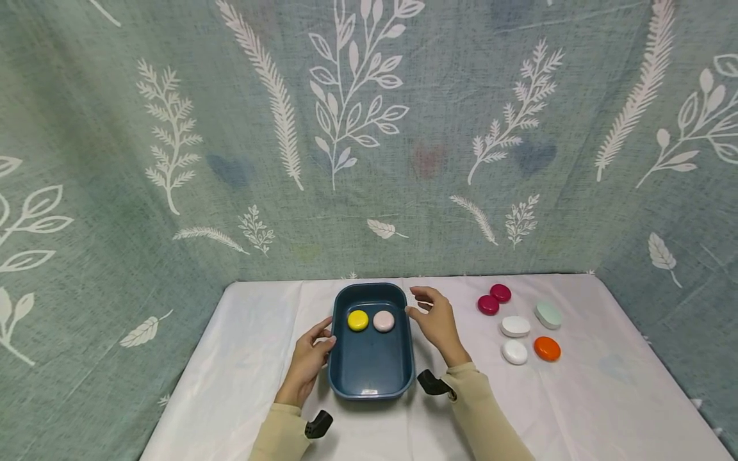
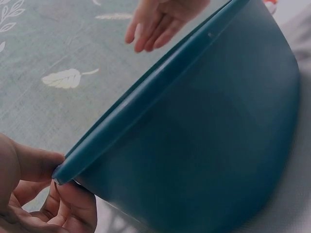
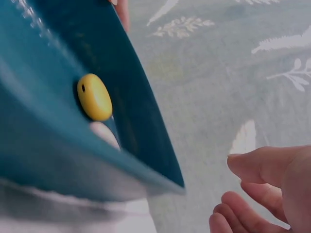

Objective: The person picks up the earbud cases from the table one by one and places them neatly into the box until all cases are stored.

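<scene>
A deep blue rectangular tub with rounded corners stands in the middle of the table. Inside it, toward the far end, a yellow rounded piece lies beside a pale pink one. The yellow piece shows a small dark slot in the right wrist view. My left hand pinches the tub's left rim, thumb above and fingers beneath, as the left wrist view shows. Beyond the right rim is my right hand, fingers loosely bent around nothing; the right wrist view shows a gap between it and the tub.
On the right of the white-covered table lie two dark red pieces, two white ones, a pale green one and an orange one. A leaf-patterned green cloth hangs behind and at both sides.
</scene>
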`<action>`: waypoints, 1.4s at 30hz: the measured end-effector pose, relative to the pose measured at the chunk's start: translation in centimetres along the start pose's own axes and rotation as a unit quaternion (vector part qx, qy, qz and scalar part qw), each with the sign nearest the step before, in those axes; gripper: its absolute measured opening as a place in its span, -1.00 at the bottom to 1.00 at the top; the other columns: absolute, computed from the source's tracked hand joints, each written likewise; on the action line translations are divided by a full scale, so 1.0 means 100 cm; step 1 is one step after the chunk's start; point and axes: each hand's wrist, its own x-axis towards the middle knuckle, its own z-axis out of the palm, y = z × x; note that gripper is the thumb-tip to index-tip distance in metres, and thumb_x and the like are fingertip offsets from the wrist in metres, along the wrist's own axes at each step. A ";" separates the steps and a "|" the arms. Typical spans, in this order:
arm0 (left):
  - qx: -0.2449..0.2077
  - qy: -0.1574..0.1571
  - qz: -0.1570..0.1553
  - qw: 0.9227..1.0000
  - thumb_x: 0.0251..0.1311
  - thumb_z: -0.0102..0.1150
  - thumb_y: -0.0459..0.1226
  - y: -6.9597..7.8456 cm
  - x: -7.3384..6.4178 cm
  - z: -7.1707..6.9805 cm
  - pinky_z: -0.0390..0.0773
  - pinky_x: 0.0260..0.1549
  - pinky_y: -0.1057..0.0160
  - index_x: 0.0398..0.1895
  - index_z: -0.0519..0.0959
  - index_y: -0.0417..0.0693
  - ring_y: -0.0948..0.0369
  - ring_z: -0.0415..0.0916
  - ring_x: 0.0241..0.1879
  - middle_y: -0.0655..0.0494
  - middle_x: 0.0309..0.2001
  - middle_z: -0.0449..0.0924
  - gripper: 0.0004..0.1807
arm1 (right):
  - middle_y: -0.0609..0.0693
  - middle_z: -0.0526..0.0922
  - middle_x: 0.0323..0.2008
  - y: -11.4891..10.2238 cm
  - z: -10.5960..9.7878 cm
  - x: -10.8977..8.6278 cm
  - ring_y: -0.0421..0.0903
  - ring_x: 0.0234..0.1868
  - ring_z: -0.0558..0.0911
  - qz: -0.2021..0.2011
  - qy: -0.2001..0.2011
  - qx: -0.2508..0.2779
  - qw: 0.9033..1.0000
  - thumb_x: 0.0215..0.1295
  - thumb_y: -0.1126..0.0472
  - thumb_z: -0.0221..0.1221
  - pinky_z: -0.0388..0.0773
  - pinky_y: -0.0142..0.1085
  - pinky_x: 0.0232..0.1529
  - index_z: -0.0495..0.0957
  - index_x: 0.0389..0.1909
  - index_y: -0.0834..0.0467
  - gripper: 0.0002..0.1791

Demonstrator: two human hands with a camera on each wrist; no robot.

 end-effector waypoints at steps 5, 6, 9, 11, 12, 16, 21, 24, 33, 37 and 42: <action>0.002 0.006 0.002 1.000 0.46 0.12 -0.48 0.000 0.000 -0.001 0.37 -0.47 0.38 0.52 0.40 -0.28 0.30 0.33 -0.44 -0.01 -0.03 0.40 -0.43 | 0.35 0.67 0.16 0.005 -0.015 -0.001 0.37 0.18 0.65 0.014 0.019 0.007 1.000 0.20 0.53 0.36 0.59 0.10 0.24 0.62 0.18 0.43 -0.53; 0.002 0.006 0.001 1.000 0.46 0.12 -0.48 0.000 0.000 -0.001 0.36 -0.47 0.38 0.52 0.40 -0.28 0.30 0.33 -0.44 -0.01 -0.03 0.40 -0.43 | 0.34 0.67 0.16 0.006 -0.018 -0.001 0.35 0.19 0.65 0.019 0.023 0.005 1.000 0.21 0.53 0.36 0.59 0.09 0.25 0.62 0.19 0.42 -0.52; 0.003 0.008 -0.001 1.000 0.46 0.10 -0.49 -0.001 0.000 -0.001 0.35 -0.48 0.38 0.52 0.40 -0.27 0.29 0.33 -0.44 -0.02 -0.02 0.40 -0.43 | 0.35 0.66 0.17 0.012 -0.027 -0.001 0.33 0.19 0.65 0.025 0.030 -0.009 0.999 0.22 0.52 0.36 0.59 0.08 0.25 0.62 0.19 0.41 -0.52; 0.005 0.009 -0.003 1.000 0.46 0.10 -0.49 -0.001 0.000 -0.001 0.35 -0.48 0.38 0.51 0.42 -0.25 0.28 0.33 -0.43 -0.02 -0.02 0.40 -0.43 | 0.35 0.66 0.18 0.015 -0.032 -0.002 0.31 0.20 0.65 0.030 0.033 -0.017 0.999 0.23 0.51 0.36 0.59 0.08 0.26 0.61 0.20 0.41 -0.52; 0.007 0.010 -0.004 1.000 0.46 0.09 -0.49 -0.001 -0.001 -0.001 0.34 -0.48 0.38 0.51 0.42 -0.25 0.27 0.33 -0.43 -0.03 -0.02 0.40 -0.44 | 0.36 0.65 0.18 0.017 -0.035 -0.002 0.31 0.20 0.65 0.032 0.035 -0.021 0.999 0.24 0.51 0.35 0.59 0.08 0.26 0.61 0.20 0.41 -0.52; 0.011 0.010 -0.003 1.000 0.46 0.09 -0.49 -0.002 -0.002 -0.002 0.34 -0.48 0.37 0.51 0.41 -0.26 0.26 0.33 -0.42 -0.04 -0.02 0.40 -0.44 | 0.39 0.64 0.18 0.023 -0.047 -0.002 0.33 0.21 0.64 0.038 0.042 -0.028 0.998 0.25 0.51 0.34 0.57 0.08 0.27 0.59 0.21 0.44 -0.53; 0.010 0.008 -0.003 1.000 0.46 0.08 -0.49 -0.003 -0.001 -0.002 0.35 -0.47 0.37 0.52 0.41 -0.25 0.24 0.33 -0.40 -0.05 -0.01 0.39 -0.43 | 0.41 0.62 0.20 0.029 -0.062 -0.001 0.36 0.23 0.62 0.049 0.048 -0.034 0.997 0.25 0.52 0.34 0.55 0.08 0.28 0.58 0.21 0.47 -0.52; 0.004 0.005 -0.005 1.000 0.46 0.09 -0.49 -0.002 -0.001 -0.001 0.36 -0.48 0.37 0.52 0.41 -0.25 0.26 0.33 -0.41 -0.04 -0.01 0.39 -0.43 | 0.41 0.61 0.21 0.033 -0.073 -0.001 0.35 0.25 0.61 0.057 0.054 -0.044 0.996 0.26 0.51 0.33 0.54 0.07 0.29 0.58 0.22 0.46 -0.52; -0.007 0.000 0.006 1.000 0.45 0.13 -0.48 -0.001 0.001 -0.001 0.38 -0.48 0.38 0.52 0.39 -0.29 0.31 0.34 -0.46 0.02 -0.06 0.40 -0.42 | 0.45 0.57 0.23 0.043 -0.101 -0.001 0.32 0.27 0.57 0.093 0.059 -0.082 0.991 0.35 0.47 0.30 0.49 0.07 0.35 0.52 0.29 0.46 -0.51; -0.008 -0.001 0.006 1.000 0.45 0.13 -0.48 0.001 0.000 -0.001 0.37 -0.48 0.39 0.52 0.39 -0.29 0.32 0.34 -0.45 0.02 -0.05 0.40 -0.42 | 0.44 0.55 0.23 0.044 -0.110 -0.001 0.32 0.26 0.58 0.111 0.060 -0.096 0.987 0.38 0.42 0.31 0.50 0.10 0.32 0.51 0.31 0.44 -0.50; -0.008 -0.001 0.001 1.000 0.46 0.12 -0.48 -0.001 0.000 0.000 0.37 -0.48 0.39 0.53 0.39 -0.28 0.31 0.33 -0.46 0.01 -0.04 0.40 -0.42 | 0.46 0.55 0.23 0.048 -0.120 0.001 0.33 0.26 0.56 0.108 0.057 -0.113 0.986 0.38 0.41 0.30 0.48 0.12 0.34 0.52 0.30 0.45 -0.51</action>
